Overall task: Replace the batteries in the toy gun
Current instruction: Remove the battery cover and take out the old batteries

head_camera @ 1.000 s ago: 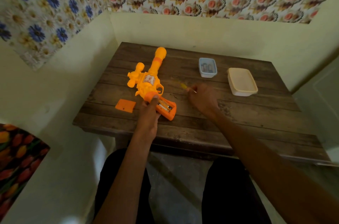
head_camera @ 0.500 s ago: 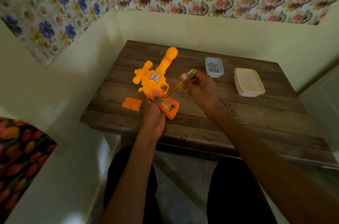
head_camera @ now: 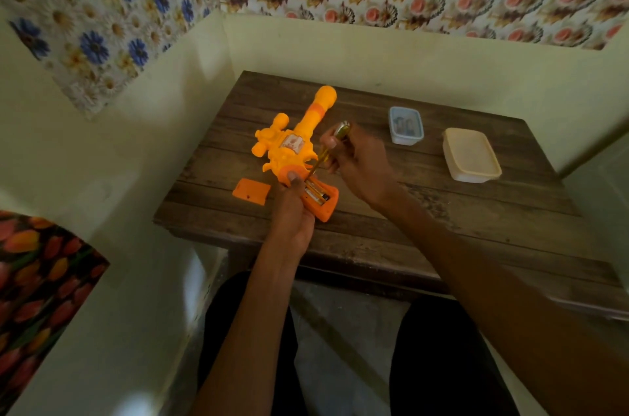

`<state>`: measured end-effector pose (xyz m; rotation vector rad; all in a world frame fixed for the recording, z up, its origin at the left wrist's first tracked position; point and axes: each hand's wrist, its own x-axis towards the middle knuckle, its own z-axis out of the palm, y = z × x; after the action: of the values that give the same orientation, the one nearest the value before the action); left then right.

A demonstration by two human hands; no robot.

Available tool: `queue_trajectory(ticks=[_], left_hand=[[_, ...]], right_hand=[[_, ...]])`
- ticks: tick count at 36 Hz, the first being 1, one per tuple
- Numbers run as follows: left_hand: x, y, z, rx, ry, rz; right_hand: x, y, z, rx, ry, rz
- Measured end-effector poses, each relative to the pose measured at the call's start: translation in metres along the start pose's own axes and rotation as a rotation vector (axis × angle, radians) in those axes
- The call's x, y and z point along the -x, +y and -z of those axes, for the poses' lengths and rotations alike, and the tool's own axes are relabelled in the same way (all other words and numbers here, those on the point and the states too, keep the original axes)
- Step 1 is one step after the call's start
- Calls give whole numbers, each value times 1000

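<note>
Orange toy gun (head_camera: 292,150) lies flat, grip compartment open, batteries (head_camera: 316,193) exposed.

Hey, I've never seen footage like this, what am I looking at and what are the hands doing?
There is no machine: a camera on a person's head looks down at their bare hands over a wooden table. The left hand grips the handle of a toy gun, its battery slot open with batteries inside. The right hand holds a screwdriver pointed at that slot. The slot's cover lies beside the gun. A small clear box and a cream box sit farther back.
</note>
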<state>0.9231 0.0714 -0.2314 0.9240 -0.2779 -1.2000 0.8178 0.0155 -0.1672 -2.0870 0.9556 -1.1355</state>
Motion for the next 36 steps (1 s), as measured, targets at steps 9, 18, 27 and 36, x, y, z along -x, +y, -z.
queue_trajectory(ticks=[9, 18, 27, 36], left_hand=[[-1, -1, 0, -24, 5, 19], [3, 1, 0, -59, -20, 11], [1, 1, 2, -94, 0, -8], [-1, -2, -1, -38, 8, -24]], right_hand=[[5, -1, -2, 25, -2, 112], [14, -4, -4, 111, -27, 220], [13, -3, 3, -30, -11, 149], [2, 10, 3, -153, -54, -32]])
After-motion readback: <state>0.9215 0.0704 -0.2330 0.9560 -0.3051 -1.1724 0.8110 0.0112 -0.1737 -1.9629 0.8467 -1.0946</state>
